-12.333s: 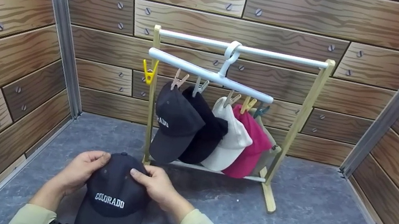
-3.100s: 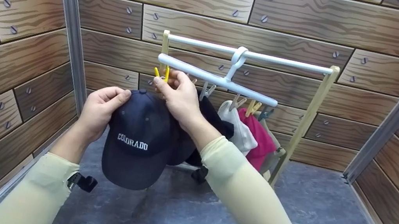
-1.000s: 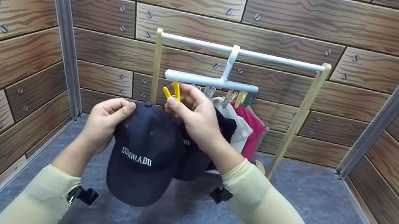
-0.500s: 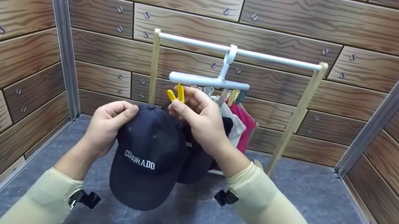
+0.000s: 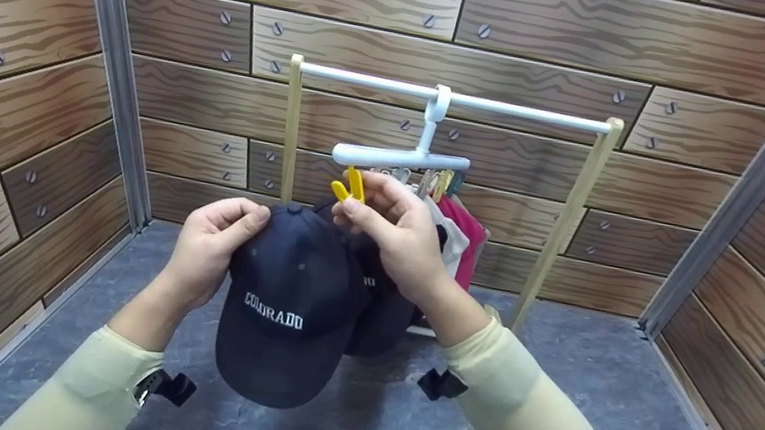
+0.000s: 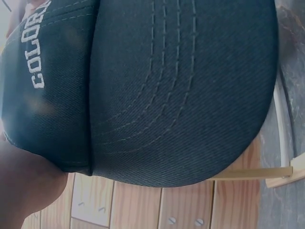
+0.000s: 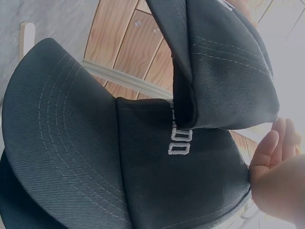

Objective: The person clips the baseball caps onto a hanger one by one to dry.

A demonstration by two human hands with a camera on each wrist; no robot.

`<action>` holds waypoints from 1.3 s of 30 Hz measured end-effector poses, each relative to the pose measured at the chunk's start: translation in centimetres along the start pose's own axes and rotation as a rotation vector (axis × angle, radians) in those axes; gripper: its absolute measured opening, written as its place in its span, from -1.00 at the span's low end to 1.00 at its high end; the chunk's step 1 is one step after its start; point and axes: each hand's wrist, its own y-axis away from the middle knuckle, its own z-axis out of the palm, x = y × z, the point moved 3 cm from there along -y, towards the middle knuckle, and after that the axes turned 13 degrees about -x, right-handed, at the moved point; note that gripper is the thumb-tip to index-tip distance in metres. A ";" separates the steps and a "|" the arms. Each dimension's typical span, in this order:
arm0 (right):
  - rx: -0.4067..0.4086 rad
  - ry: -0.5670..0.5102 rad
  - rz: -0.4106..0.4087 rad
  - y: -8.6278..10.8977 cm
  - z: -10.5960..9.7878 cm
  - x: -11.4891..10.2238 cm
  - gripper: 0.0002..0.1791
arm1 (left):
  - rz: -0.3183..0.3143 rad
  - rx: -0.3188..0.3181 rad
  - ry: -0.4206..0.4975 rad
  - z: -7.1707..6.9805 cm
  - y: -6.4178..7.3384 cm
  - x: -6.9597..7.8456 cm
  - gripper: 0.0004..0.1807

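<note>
A dark navy baseball cap with white COLORADO lettering hangs from my left hand, whose thumb and fingers pinch its crown near the top button. My right hand pinches a yellow clothespin just under the near end of the white hanger. The pin's handles stick up; its lower jaws are hidden by the fingers. Behind the held cap hangs another dark cap, with part of its lettering showing. In the left wrist view the held cap's brim fills most of the picture.
On the rack's top bar hangs the hanger. White and pink caps hang farther along, under several clothespins. Wooden rack posts stand on a grey marbled floor, with wood-patterned walls around.
The cap has risen from low in front to beside the hanger. My right hand has left it for the yellow clothespin. The hanger has swivelled, its left end now nearer, and both hands drift right.
</note>
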 end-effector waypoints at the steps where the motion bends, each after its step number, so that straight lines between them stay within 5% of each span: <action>1: 0.001 0.000 0.001 0.1 -0.1 0.0 -0.65 | 0.002 0.000 -0.002 0.1 0.0 0.0 -0.73; 15: 0.000 -0.010 0.011 1.0 -1.1 -0.4 -0.53 | 0.015 0.001 -0.003 1.0 0.0 -0.1 -0.76; 27: 0.034 -0.056 -0.011 1.0 -1.5 -0.6 -0.71 | 0.017 -0.003 -0.018 1.6 0.1 -0.4 -0.78; 39: 0.033 0.223 -0.080 2.0 -2.9 -1.3 -0.71 | 0.016 -0.010 -0.007 2.3 0.0 -0.6 -0.78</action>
